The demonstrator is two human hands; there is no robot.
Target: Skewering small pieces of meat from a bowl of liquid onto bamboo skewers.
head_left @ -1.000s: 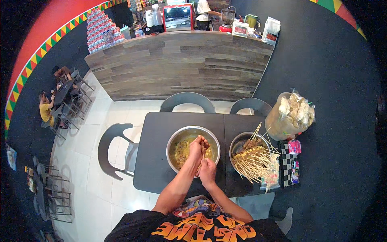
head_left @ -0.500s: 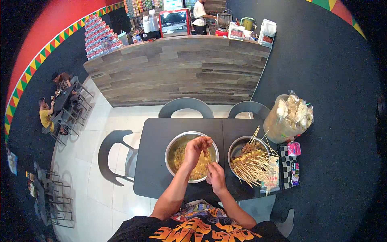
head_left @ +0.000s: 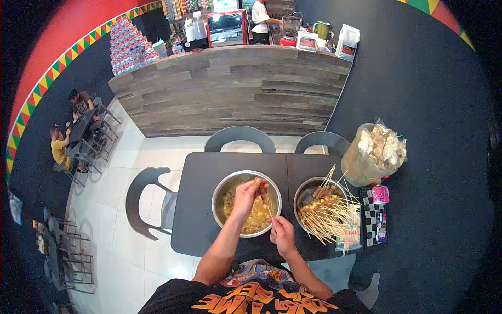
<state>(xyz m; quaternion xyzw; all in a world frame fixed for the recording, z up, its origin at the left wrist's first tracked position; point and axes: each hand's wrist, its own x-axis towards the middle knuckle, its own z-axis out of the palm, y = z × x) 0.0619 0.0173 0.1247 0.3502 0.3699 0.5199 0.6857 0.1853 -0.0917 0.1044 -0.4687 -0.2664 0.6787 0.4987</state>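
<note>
In the head view, we see our left hand [head_left: 244, 200] up over the big bowl [head_left: 219, 199], its fingers curled closed around some brown food [head_left: 263, 190]; we can't tell how tight. Our right hand [head_left: 283, 236] is by the bowl's near right rim, finger and thumb pinched shut on a thin stick [head_left: 270, 211]. The stick tilts up over the bowl, toward the brown food. Wet yellow food [head_left: 256, 222] lies in the bowl, which sits on the dark table [head_left: 196, 180]. Just right of it is a smaller bowl [head_left: 296, 198], piled with food sticks [head_left: 329, 222] that poke out over its rim.
</note>
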